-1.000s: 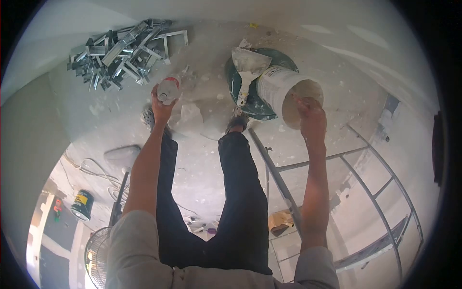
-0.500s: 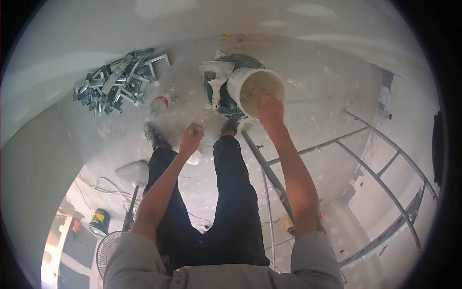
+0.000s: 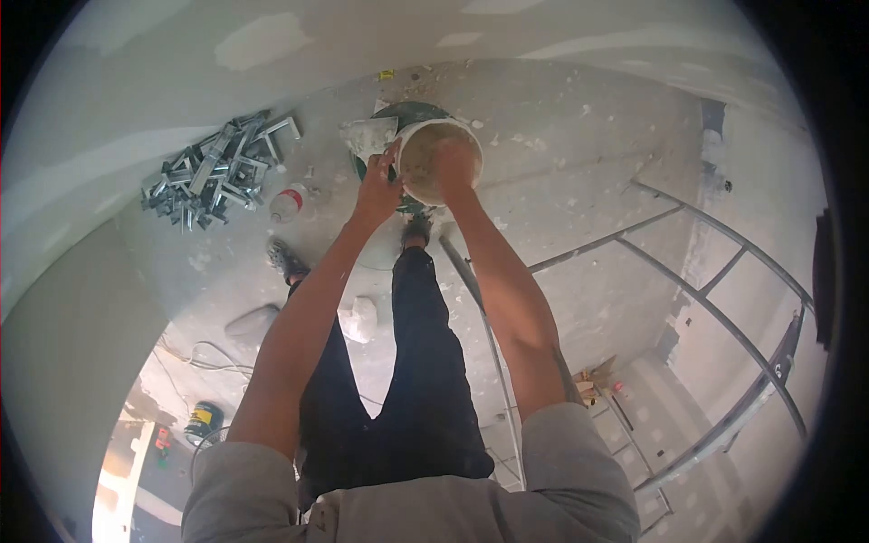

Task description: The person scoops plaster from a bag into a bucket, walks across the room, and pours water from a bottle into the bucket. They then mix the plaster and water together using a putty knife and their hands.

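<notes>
A white bucket (image 3: 481, 163), tilted so that its mouth faces me, is at the top middle with pale stuff smeared inside. My right hand (image 3: 457, 167) reaches into it, its fingers blurred by motion. Against the bucket's left rim, my left hand (image 3: 380, 185) grips the edge with its fingers on the near side. Behind and beneath the bucket shows a dark green round tub (image 3: 421, 110), partly hidden. A plaster-smeared white tray (image 3: 369, 136) rests on the tub just left of the bucket.
A heap of metal brackets (image 3: 213, 172) lies on the floor at left, near a plastic bottle (image 3: 286, 206). Metal scaffold rails (image 3: 715, 312) stand at right. Behind me are a white bag (image 3: 358, 319), a cable (image 3: 213, 357) and a dark paint can (image 3: 204, 423).
My left hand has moved up and right from above my feet to the bucket's rim. My right hand stays in the bucket, which now appears further left as the view shifted.
</notes>
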A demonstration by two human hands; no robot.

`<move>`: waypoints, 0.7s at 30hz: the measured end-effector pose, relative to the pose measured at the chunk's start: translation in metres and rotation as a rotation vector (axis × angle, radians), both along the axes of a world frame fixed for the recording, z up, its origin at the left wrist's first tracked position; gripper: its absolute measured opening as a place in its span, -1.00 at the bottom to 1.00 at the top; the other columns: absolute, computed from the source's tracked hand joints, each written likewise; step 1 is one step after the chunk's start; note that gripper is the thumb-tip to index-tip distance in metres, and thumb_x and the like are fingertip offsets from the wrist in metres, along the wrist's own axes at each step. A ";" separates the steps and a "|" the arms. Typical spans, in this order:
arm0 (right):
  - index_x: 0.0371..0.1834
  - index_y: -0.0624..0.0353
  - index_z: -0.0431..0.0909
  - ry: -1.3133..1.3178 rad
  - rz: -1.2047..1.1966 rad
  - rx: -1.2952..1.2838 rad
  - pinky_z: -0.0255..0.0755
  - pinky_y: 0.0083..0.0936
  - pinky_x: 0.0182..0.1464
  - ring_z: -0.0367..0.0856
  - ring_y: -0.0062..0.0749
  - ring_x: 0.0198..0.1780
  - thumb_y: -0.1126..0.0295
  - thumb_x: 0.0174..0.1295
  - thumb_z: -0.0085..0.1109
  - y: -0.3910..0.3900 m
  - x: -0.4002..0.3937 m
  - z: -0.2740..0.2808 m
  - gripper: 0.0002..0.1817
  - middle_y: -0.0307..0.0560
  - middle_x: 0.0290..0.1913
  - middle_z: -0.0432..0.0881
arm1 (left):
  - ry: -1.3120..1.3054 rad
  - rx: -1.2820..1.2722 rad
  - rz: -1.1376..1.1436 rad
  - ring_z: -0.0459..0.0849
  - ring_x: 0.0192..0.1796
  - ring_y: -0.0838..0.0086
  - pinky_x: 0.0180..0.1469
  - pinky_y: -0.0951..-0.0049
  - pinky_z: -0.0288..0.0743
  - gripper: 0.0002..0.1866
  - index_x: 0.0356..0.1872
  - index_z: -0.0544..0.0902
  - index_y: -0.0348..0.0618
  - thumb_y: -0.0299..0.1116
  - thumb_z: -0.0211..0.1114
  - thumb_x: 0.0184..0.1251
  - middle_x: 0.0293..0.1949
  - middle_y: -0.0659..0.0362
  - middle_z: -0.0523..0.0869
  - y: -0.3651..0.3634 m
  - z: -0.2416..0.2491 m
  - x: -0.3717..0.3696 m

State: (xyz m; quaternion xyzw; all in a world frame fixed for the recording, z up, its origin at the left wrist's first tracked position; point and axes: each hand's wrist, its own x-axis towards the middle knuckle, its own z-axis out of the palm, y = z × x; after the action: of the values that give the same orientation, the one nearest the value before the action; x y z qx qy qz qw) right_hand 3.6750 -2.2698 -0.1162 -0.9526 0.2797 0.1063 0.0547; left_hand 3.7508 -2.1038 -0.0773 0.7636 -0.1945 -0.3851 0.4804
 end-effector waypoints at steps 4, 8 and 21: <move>-0.17 0.08 0.68 0.129 0.063 0.157 0.62 -0.17 -0.05 0.74 -0.15 -0.10 0.26 0.27 0.15 0.018 0.002 0.014 -0.79 0.08 -0.17 0.72 | 0.014 -0.087 0.022 0.53 0.19 0.06 0.14 0.14 0.60 -0.23 0.55 0.22 0.16 -0.50 0.26 0.32 0.13 -0.08 0.47 0.000 -0.006 0.000; -0.22 0.10 0.70 0.190 0.384 0.252 0.65 -0.15 -0.13 0.76 -0.10 -0.17 0.31 0.23 0.18 -0.010 -0.017 0.014 -0.83 0.06 -0.25 0.72 | 0.279 0.006 0.064 0.56 0.21 0.10 -0.01 0.21 0.76 -0.25 0.55 0.20 0.21 -0.54 0.19 0.36 0.19 -0.08 0.41 -0.001 0.006 -0.002; -0.45 0.07 0.76 0.269 0.479 0.050 0.65 -0.13 -0.24 0.79 -0.11 -0.28 0.26 0.27 0.11 -0.020 0.033 0.061 -0.73 0.02 -0.39 0.76 | 0.452 -0.200 0.232 0.53 0.28 -0.09 0.03 0.14 0.72 -0.26 0.56 0.12 -0.03 -0.50 0.21 0.39 0.50 -0.18 0.13 -0.005 -0.053 -0.038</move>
State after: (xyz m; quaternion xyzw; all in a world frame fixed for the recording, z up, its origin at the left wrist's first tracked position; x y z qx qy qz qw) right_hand 3.7081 -2.2897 -0.0556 -0.9673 0.0484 0.2486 0.0138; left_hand 3.7132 -2.1083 -0.1300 0.6242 -0.0306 -0.4669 0.6257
